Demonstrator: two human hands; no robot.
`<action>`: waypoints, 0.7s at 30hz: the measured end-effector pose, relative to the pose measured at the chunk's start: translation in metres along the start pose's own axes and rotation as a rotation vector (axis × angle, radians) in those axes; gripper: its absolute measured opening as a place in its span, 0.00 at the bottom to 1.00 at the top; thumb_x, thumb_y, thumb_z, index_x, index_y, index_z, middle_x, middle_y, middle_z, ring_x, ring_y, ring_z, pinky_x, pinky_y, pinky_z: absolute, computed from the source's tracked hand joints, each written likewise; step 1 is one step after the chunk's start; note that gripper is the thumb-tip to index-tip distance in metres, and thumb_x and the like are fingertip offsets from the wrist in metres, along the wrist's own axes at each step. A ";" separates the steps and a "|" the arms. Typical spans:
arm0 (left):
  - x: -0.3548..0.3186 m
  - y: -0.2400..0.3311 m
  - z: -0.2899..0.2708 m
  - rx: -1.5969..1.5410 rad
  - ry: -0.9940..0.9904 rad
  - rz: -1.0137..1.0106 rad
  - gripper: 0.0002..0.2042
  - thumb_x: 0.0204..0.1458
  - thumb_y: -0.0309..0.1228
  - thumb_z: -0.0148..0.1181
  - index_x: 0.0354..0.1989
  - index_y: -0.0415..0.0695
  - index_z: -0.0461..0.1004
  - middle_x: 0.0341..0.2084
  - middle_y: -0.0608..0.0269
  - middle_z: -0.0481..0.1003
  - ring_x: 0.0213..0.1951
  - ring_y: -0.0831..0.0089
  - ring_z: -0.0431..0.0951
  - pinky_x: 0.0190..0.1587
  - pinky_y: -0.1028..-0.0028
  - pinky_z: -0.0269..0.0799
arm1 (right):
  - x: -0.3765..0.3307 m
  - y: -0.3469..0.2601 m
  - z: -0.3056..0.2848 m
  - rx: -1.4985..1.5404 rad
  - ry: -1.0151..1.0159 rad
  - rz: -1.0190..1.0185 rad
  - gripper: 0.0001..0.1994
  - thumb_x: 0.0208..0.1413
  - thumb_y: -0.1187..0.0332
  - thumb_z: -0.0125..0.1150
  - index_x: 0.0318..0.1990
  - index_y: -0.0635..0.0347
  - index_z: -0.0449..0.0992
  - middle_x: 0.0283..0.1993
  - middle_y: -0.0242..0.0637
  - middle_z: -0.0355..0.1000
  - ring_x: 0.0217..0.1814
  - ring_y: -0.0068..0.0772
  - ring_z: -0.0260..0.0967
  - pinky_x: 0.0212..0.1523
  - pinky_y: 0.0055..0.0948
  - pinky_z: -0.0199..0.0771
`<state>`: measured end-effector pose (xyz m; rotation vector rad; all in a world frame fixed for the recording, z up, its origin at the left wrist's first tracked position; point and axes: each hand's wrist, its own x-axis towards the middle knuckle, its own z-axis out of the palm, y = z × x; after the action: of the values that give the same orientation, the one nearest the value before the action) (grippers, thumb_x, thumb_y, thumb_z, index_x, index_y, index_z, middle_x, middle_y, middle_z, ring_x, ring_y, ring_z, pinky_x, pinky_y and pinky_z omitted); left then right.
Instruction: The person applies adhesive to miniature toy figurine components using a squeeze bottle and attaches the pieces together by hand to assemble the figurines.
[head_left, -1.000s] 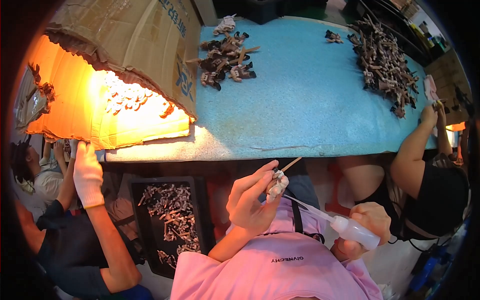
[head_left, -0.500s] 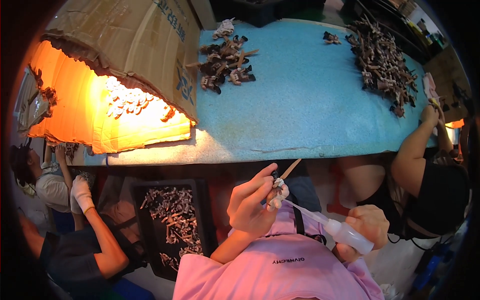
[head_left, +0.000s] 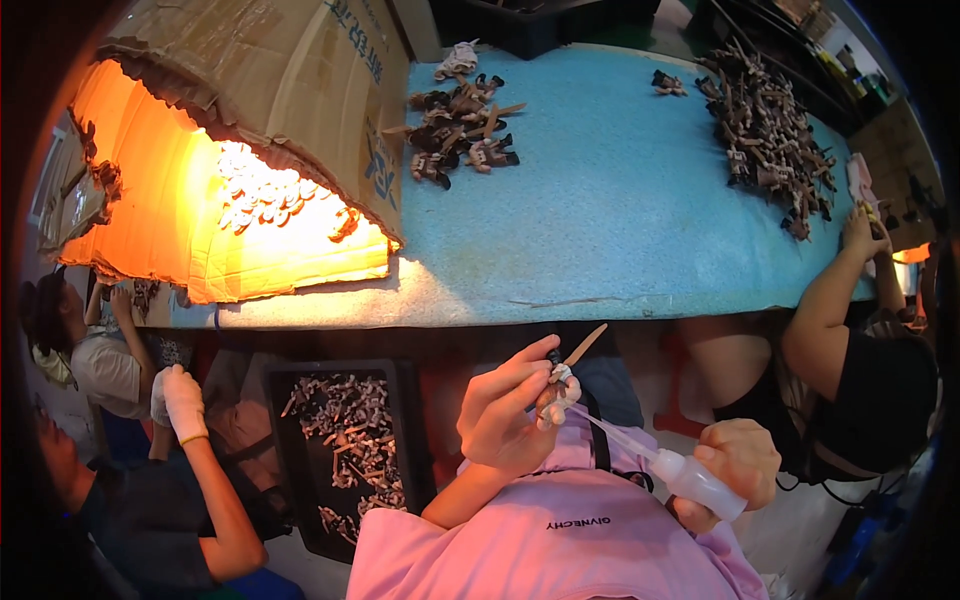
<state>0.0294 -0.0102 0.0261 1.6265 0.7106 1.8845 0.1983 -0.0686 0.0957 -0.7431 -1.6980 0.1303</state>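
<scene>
Left hand is up in front of the chest, fingers curled and pinching a small pale figure with a thin stick poking up and to the right from it. Right hand sits lower and to the right, wrapped tight around a white squeeze bottle — its long thin nozzle runs up-left and meets the figure right at the left fingertips. Both hands hover over the pink shirt, just below the table's near edge.

Beyond them, the blue table carries a small pile of dark parts near the middle and a bigger heap far right. A cardboard hood on the left glows orange over more pieces. Down left, a black tray of parts sits below the table — a gloved hand of another person just beside it. On the right, a person's arm reaches to the table edge.
</scene>
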 end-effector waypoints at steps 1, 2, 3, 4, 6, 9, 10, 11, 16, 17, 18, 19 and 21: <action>0.001 0.000 0.001 -0.006 -0.003 0.001 0.14 0.39 0.15 0.60 0.37 0.34 0.70 0.32 0.53 0.66 0.34 0.58 0.75 0.42 0.53 0.74 | -0.001 0.000 -0.001 -0.006 0.024 0.000 0.16 0.35 0.65 0.67 0.27 0.69 0.71 0.09 0.28 0.54 0.06 0.21 0.49 0.06 0.18 0.45; 0.002 0.001 0.002 -0.003 -0.014 0.000 0.14 0.39 0.15 0.61 0.37 0.35 0.70 0.33 0.53 0.66 0.34 0.56 0.76 0.41 0.55 0.74 | -0.002 -0.001 -0.002 -0.013 0.049 0.001 0.17 0.35 0.64 0.67 0.27 0.69 0.71 0.09 0.28 0.54 0.06 0.21 0.49 0.06 0.18 0.46; 0.000 0.001 -0.001 0.017 -0.015 -0.003 0.15 0.39 0.16 0.61 0.37 0.35 0.69 0.33 0.53 0.66 0.35 0.55 0.76 0.41 0.57 0.75 | -0.004 0.001 0.001 -0.004 0.046 0.001 0.17 0.35 0.64 0.67 0.27 0.69 0.71 0.09 0.28 0.54 0.06 0.21 0.49 0.06 0.18 0.46; -0.002 0.001 -0.004 0.026 -0.011 -0.004 0.15 0.39 0.16 0.61 0.37 0.35 0.69 0.33 0.53 0.66 0.35 0.55 0.76 0.41 0.57 0.75 | -0.005 0.003 0.003 -0.008 0.090 0.004 0.17 0.35 0.64 0.67 0.27 0.69 0.71 0.09 0.28 0.54 0.06 0.22 0.49 0.06 0.18 0.47; -0.002 0.002 -0.006 0.081 -0.028 -0.005 0.15 0.39 0.17 0.62 0.38 0.36 0.69 0.33 0.53 0.66 0.36 0.52 0.76 0.37 0.65 0.75 | -0.006 0.004 0.005 -0.024 0.137 0.007 0.17 0.35 0.64 0.67 0.27 0.70 0.71 0.08 0.28 0.54 0.06 0.22 0.49 0.06 0.18 0.48; 0.000 0.005 -0.004 0.078 -0.053 -0.013 0.15 0.40 0.18 0.62 0.38 0.36 0.69 0.33 0.53 0.66 0.37 0.52 0.75 0.35 0.70 0.74 | -0.004 0.002 0.005 -0.030 0.155 -0.001 0.17 0.34 0.64 0.67 0.27 0.70 0.71 0.08 0.28 0.54 0.06 0.23 0.50 0.06 0.19 0.49; 0.000 0.005 -0.005 0.076 -0.055 -0.012 0.15 0.40 0.18 0.62 0.38 0.36 0.69 0.33 0.53 0.66 0.37 0.52 0.75 0.35 0.70 0.74 | -0.004 0.002 0.006 -0.021 0.155 -0.010 0.17 0.34 0.64 0.67 0.27 0.70 0.71 0.08 0.28 0.54 0.06 0.23 0.50 0.06 0.19 0.49; 0.000 0.006 -0.005 0.090 -0.058 -0.010 0.15 0.40 0.18 0.62 0.38 0.36 0.68 0.33 0.53 0.67 0.37 0.52 0.76 0.34 0.70 0.74 | -0.004 0.002 0.006 -0.012 0.154 -0.018 0.17 0.34 0.65 0.67 0.27 0.70 0.71 0.08 0.28 0.54 0.06 0.23 0.50 0.06 0.19 0.49; 0.000 0.008 -0.005 0.113 -0.058 -0.004 0.14 0.40 0.19 0.61 0.38 0.36 0.68 0.32 0.52 0.67 0.36 0.54 0.76 0.34 0.72 0.74 | -0.003 0.001 0.004 -0.002 0.073 0.008 0.17 0.34 0.65 0.67 0.27 0.71 0.71 0.08 0.28 0.54 0.06 0.23 0.51 0.06 0.19 0.49; 0.001 0.008 -0.006 0.132 -0.058 -0.007 0.14 0.41 0.19 0.61 0.38 0.36 0.68 0.32 0.51 0.67 0.35 0.54 0.76 0.34 0.72 0.74 | -0.004 0.001 0.004 -0.006 0.066 0.014 0.17 0.34 0.65 0.67 0.27 0.71 0.71 0.08 0.28 0.54 0.06 0.23 0.51 0.06 0.19 0.49; 0.001 0.009 -0.006 0.152 -0.057 -0.009 0.14 0.41 0.19 0.61 0.38 0.36 0.68 0.32 0.51 0.67 0.35 0.55 0.76 0.33 0.73 0.74 | -0.004 0.000 0.004 -0.006 0.066 0.014 0.17 0.34 0.65 0.67 0.27 0.71 0.71 0.08 0.28 0.54 0.06 0.23 0.51 0.06 0.19 0.49; 0.002 0.009 -0.005 0.151 -0.057 -0.010 0.14 0.41 0.19 0.61 0.38 0.36 0.68 0.32 0.51 0.67 0.35 0.55 0.76 0.33 0.73 0.74 | -0.005 -0.001 0.005 -0.010 0.071 0.013 0.17 0.34 0.65 0.67 0.27 0.71 0.71 0.08 0.28 0.54 0.06 0.23 0.51 0.06 0.19 0.49; 0.004 0.010 -0.004 0.177 -0.003 0.005 0.16 0.32 0.13 0.65 0.33 0.32 0.69 0.28 0.52 0.69 0.30 0.57 0.77 0.30 0.69 0.77 | -0.005 -0.001 0.005 -0.014 0.075 0.011 0.17 0.34 0.65 0.67 0.27 0.71 0.71 0.08 0.28 0.54 0.06 0.23 0.51 0.06 0.19 0.49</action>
<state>0.0240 -0.0150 0.0353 1.7393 0.8945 1.8676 0.1940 -0.0710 0.0904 -0.7584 -1.6247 0.0973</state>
